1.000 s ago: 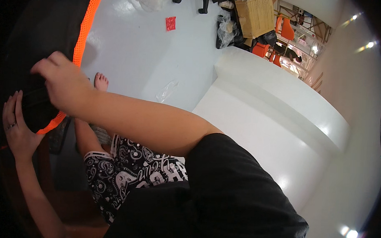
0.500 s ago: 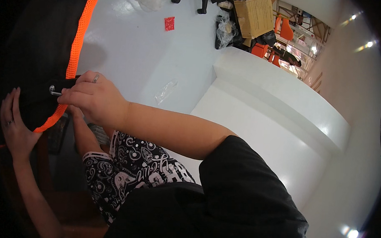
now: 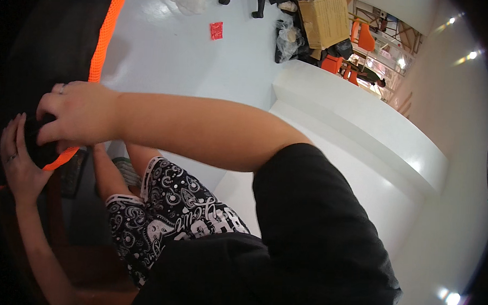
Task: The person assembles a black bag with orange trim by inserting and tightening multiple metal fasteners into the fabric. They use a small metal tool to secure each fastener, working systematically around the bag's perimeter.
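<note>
A black panel (image 3: 54, 33) with an orange mesh edge (image 3: 101, 45) fills the far left. My left hand (image 3: 24, 161) lies against its lower part, fingers stretched out and thumb beside the orange edge. Across that edge reaches my right hand (image 3: 76, 111), its fingers and thumb curled down at the black part next to my left fingers. Whatever sits inside this curl is hidden by the hand and the dark surface. The small bent metal rod seen earlier at this spot is covered now.
On the pale floor lie a small red packet (image 3: 216, 30) and a clear plastic bag (image 3: 185, 0). A black wheeled chair base (image 3: 258, 5) stands beyond. A cardboard box (image 3: 324, 23) and bags are heaped by a white curved ledge (image 3: 353, 113). Orange chairs (image 3: 366, 38) stand farther off.
My right hand has moved left over the panel and turned its fingers downward, covering the metal rod that showed beside its fingertips. The left hand has stayed in place.
</note>
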### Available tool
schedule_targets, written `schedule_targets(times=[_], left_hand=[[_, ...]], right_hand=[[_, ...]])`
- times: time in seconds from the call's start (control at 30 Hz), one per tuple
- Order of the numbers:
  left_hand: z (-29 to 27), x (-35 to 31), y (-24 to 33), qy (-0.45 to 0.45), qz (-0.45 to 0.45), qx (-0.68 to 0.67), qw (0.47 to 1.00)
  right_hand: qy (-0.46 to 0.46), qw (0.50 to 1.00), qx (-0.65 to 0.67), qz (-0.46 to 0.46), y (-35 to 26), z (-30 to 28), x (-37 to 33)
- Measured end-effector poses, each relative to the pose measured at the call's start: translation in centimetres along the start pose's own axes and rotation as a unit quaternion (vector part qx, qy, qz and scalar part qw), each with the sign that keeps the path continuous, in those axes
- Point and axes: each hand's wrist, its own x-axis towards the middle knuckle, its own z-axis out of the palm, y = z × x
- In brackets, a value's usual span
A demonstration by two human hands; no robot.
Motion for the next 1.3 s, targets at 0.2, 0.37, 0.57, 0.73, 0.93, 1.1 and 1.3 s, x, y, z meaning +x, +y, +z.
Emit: schedule_targets(times=[0.2,0.37,0.57,0.73,0.93,1.1,1.3], left_hand=[[-3.4,2.5,4.0,0.076,0.031,0.032,0.996],[-3.6,3.0,4.9,0.136,0.032,0.012,0.99],[-2.9,2.1,4.4,0.145,0.019,0.029,0.989],[-3.2,2.1,4.3,0.131,0.031,0.019,0.991],[-2.8,1.8,4.5,0.15,0.038,0.018,0.988],[-3.6,2.9,5.2,0.157,0.046,0.02,0.986],[-3.0,2.5,5.3,0.148,0.03,0.023,0.988]], right_hand=[[0.141,0.976,0.03,0.161,0.0,2.5,0.6],[0.131,0.956,0.021,0.263,-1.5,-1.2,-1.5],[0.033,0.973,-0.088,0.21,-3.4,-2.6,-4.8],[0.005,0.983,-0.135,0.125,-2.9,-3.3,-4.6],[-0.082,0.991,-0.102,0.01,-0.7,-5.0,-4.4],[-0.161,0.985,-0.038,0.047,1.4,-5.4,-1.2],[-0.097,0.985,0.004,0.141,-1.0,-2.8,0.6]])
